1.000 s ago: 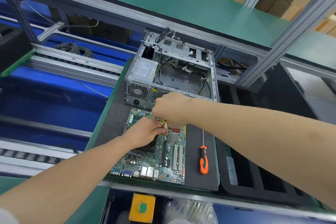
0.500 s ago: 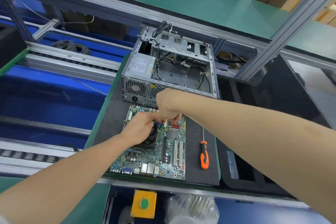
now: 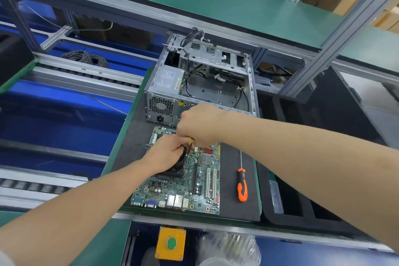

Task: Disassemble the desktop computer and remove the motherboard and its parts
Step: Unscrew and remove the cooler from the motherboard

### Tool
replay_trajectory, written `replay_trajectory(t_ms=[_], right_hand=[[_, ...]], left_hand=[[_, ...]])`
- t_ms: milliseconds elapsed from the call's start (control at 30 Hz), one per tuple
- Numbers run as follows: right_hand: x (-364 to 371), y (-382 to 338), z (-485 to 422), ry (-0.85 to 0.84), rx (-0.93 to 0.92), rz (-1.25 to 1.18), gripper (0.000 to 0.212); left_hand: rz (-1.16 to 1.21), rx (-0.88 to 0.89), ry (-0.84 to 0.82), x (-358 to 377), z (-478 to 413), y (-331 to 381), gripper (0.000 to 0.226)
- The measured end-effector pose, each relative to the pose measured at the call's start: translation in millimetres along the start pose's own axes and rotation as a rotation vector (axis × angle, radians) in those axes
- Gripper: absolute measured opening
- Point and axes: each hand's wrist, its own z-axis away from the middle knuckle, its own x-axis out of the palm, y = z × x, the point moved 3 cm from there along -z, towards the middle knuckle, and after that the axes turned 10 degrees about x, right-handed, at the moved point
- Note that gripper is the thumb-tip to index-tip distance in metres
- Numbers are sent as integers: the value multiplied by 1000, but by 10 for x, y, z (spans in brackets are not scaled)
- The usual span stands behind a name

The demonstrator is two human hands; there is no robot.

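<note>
On the mat, both hands at the motherboard

Flat on the black mat (image 3: 233, 201), just in front of the open computer case (image 3: 216, 58), lies the green motherboard (image 3: 190, 185), its row of ports toward the person. The left hand (image 3: 167, 153) covers the black fan (image 3: 176, 168) near the board's middle, fingers curled round the fan's far edge. The right hand (image 3: 198, 124) hangs over the board's far end, knuckles up, fingers bunched together and pinching a thin wire (image 3: 191, 141) with a yellow tip, right beside the left hand. An orange-handled screwdriver (image 3: 242, 185) lies on the mat to the right, apart from the board, shaft pointing toward the case. Inside the case sit a grey power supply (image 3: 167, 81) and loose black cables (image 3: 243, 97). Below the bench edge is a yellow box (image 3: 160, 244) with a green button
</note>
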Motion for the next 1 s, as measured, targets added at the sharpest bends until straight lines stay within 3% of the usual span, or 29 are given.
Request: replay_trajectory(t_ms=[100,200,300,433,567,800,867,933,1000], right_hand=[[43,156,119,37,227,-274,34],[140,206,298,-10,363,-452,31],[229,174,432,-32,433,-516,37],[279,153,559,-32,494,-607,39],[162,43,579,13,456,-747,32],[-202,-435,196,126,349,-800,12],[-263,-524,61,136,355,-763,11],[-306,-581,-48,125,374,-721,13],[-336,-605,-126,124,382,-687,25]], left_hand=[[31,-19,-22,-13,-4,-11,38],[0,-4,-67,5,-11,1,40],[-34,8,-185,-40,-52,28,37],[-308,-16,-280,-191,-69,-42,21],[-180,-107,-411,-342,-25,-138,26],[-9,-289,-291,-528,183,-321,15],[94,-313,-231,-485,217,-427,22],[185,-304,-187,-468,265,-480,9],[332,-339,-101,-483,330,-515,20]])
